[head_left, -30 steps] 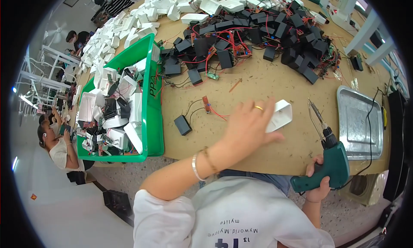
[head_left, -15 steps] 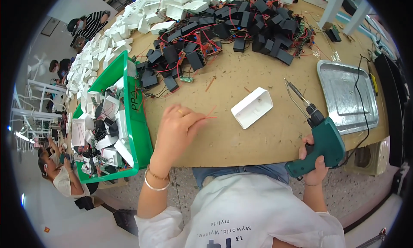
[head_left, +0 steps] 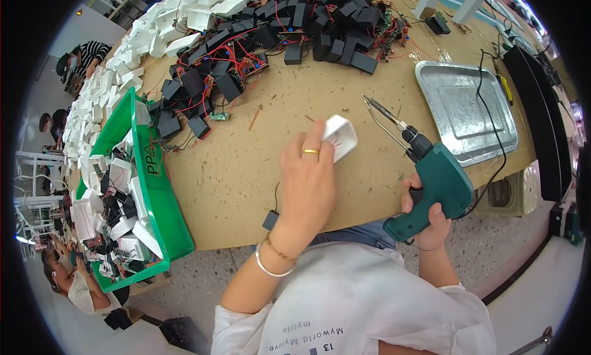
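My left hand (head_left: 308,179) is closed over the near-left part of a small white plastic box (head_left: 346,136) and hides much of it. Short red wires (head_left: 335,143) show inside the box, beside my fingers. A small black block (head_left: 269,219) with a dark lead lies just left of my left wrist, by the table's front edge. In my right hand (head_left: 431,222) is a green soldering gun (head_left: 440,182), its handle gripped and a finger at the trigger. The metal tip points up and left, to the right of the box and apart from it.
On the left stands a green crate (head_left: 163,213) of white cases and wired parts. Black blocks with red wires (head_left: 295,28) and white cases (head_left: 132,62) are heaped at the back. A metal tray (head_left: 465,112) and a black cord (head_left: 492,124) lie right. People sit far left.
My left hand has moved right, from over bare table onto the white box. The small black block now shows near my wrist. My right hand still holds the soldering gun; the whole view has shifted.
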`<action>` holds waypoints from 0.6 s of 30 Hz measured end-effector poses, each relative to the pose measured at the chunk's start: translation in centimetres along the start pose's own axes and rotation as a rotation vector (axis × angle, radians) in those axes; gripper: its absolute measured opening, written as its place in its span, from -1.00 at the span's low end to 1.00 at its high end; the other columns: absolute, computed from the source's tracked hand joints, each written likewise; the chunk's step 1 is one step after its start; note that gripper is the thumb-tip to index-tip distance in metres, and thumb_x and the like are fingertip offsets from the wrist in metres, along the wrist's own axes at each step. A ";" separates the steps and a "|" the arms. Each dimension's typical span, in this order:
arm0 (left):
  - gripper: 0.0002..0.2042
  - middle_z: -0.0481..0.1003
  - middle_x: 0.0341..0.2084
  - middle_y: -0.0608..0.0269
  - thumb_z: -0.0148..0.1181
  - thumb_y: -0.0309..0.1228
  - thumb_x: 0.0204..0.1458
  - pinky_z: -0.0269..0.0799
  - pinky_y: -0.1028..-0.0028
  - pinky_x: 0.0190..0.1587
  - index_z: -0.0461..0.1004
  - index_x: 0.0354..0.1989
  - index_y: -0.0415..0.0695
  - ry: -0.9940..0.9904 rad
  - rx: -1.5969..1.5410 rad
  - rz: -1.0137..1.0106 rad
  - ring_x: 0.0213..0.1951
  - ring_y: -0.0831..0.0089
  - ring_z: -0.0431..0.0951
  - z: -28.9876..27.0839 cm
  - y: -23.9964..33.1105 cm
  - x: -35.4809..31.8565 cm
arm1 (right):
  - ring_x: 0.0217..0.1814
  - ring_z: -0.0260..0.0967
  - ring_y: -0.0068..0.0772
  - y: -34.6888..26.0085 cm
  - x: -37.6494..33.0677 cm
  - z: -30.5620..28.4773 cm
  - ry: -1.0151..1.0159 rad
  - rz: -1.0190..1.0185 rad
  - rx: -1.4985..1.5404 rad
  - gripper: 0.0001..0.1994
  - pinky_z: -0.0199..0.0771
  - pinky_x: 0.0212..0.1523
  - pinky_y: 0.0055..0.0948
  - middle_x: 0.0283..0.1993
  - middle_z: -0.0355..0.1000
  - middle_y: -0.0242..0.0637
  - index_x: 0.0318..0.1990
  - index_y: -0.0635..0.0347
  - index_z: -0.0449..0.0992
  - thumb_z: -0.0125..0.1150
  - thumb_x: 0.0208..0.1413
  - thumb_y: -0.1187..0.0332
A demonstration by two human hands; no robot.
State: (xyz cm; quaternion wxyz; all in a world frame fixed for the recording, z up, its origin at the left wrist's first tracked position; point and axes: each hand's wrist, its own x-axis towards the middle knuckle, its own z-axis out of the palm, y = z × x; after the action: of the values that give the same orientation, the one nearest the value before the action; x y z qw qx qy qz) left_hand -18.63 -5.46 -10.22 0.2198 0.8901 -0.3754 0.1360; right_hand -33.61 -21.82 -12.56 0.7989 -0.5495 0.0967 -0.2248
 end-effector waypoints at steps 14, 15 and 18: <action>-0.90 0.43 -0.03 0.16 0.29 -0.52 -0.17 0.31 0.19 -0.01 0.54 -0.43 -0.18 0.173 -0.157 -0.048 -0.02 0.13 0.41 -1.8 -1.2 -4.0 | -0.25 0.39 -0.24 -0.1 -5.6 -2.2 -0.239 -0.031 -0.492 -0.46 0.33 -0.01 -0.15 -0.28 0.43 -0.24 -0.19 0.30 0.48 0.16 0.01 -0.10; -0.89 0.43 -0.03 0.17 0.30 -0.52 -0.17 0.31 0.19 -0.01 0.55 -0.41 -0.17 0.183 -0.140 -0.046 -0.02 0.13 0.41 -1.5 -1.2 -4.0 | -0.25 0.39 -0.24 0.0 -5.4 -2.0 -0.242 -0.027 -0.499 -0.46 0.33 -0.01 -0.15 -0.28 0.43 -0.24 -0.19 0.30 0.48 0.16 0.01 -0.10; -0.89 0.46 -0.06 0.18 0.33 -0.53 -0.19 0.35 0.30 -0.03 0.57 -0.44 -0.17 0.181 -0.107 -0.068 -0.06 0.17 0.45 -1.7 -0.8 -3.6 | -0.23 0.39 -0.12 0.0 -4.9 -1.1 -0.233 -0.100 -0.529 -0.54 0.20 0.11 0.02 -0.31 0.44 -0.23 -0.28 0.25 0.51 0.15 0.02 -0.05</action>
State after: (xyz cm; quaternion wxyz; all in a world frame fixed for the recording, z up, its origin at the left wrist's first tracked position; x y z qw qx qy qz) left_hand -20.62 -1.89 -10.47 0.3045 0.8734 -0.3304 0.1879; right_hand -38.33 -20.41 -13.43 0.6216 -0.7648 0.0324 -0.1665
